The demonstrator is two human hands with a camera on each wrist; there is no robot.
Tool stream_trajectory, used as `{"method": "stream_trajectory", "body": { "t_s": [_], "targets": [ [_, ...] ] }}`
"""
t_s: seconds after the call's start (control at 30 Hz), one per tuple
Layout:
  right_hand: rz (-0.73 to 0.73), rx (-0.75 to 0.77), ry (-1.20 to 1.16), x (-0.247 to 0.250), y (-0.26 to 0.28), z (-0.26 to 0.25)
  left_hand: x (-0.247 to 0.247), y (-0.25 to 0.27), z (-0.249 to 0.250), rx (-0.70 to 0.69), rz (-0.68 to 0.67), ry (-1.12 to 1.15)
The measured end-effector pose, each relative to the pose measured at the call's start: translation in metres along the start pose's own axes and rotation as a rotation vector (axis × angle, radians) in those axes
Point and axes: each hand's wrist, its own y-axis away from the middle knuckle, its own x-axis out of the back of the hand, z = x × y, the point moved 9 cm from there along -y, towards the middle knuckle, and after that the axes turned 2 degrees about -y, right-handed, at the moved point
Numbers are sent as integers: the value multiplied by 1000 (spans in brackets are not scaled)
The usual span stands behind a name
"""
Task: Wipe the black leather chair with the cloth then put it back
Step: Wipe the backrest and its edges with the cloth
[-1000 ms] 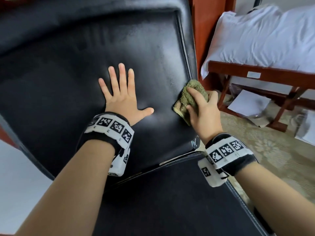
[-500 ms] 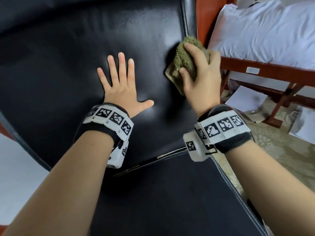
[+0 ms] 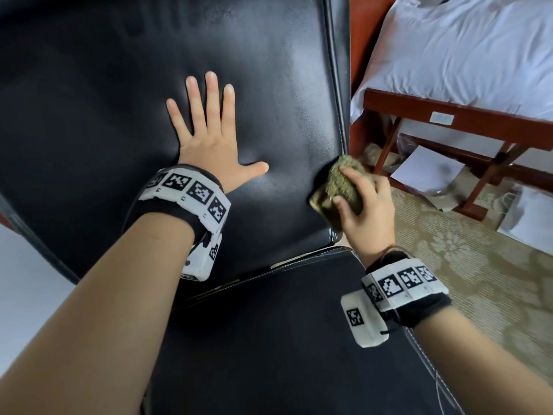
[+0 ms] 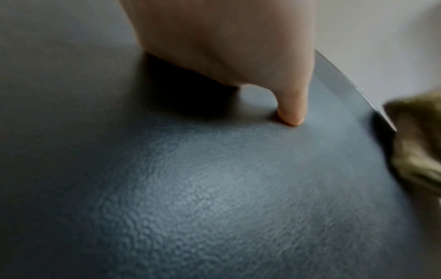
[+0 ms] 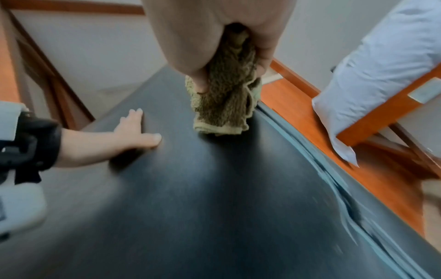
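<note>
The black leather chair (image 3: 269, 70) fills the head view, its backrest ahead and its seat (image 3: 284, 339) below. My left hand (image 3: 209, 136) lies flat on the backrest with the fingers spread, and its thumb (image 4: 290, 111) presses the leather (image 4: 203, 188). My right hand (image 3: 365, 205) grips a bunched olive-green cloth (image 3: 339, 184) against the lower right edge of the backrest, beside the piping. In the right wrist view the cloth (image 5: 226, 98) hangs from my curled fingers onto the leather (image 5: 214, 207). The cloth (image 4: 420, 151) shows at the right edge of the left wrist view.
A wooden bed frame (image 3: 466, 121) with white bedding (image 3: 463, 49) stands close to the chair's right side. Papers (image 3: 428, 172) lie on the patterned carpet (image 3: 478, 280) under it. A pale floor (image 3: 24, 295) shows at the left.
My right hand swept the cloth up the backrest's right edge, then back down to its lower right corner. The left hand has stayed flat on the backrest.
</note>
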Motion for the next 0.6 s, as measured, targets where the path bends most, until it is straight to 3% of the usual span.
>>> {"method": "stream_trajectory", "body": {
  "t_s": [0.1, 0.23, 0.4, 0.6],
  "targets": [
    [88, 82, -25, 14, -28, -24, 1, 1, 0, 1, -1, -5],
    [19, 41, 30, -2, -56, -34, 1, 0, 1, -1, 4, 1],
    [34, -74, 25, -9, -36, -12, 1, 0, 1, -5, 13, 3],
    [-112, -160, 100, -10, -17, 6, 0, -1, 0, -3, -2, 16]
  ]
}}
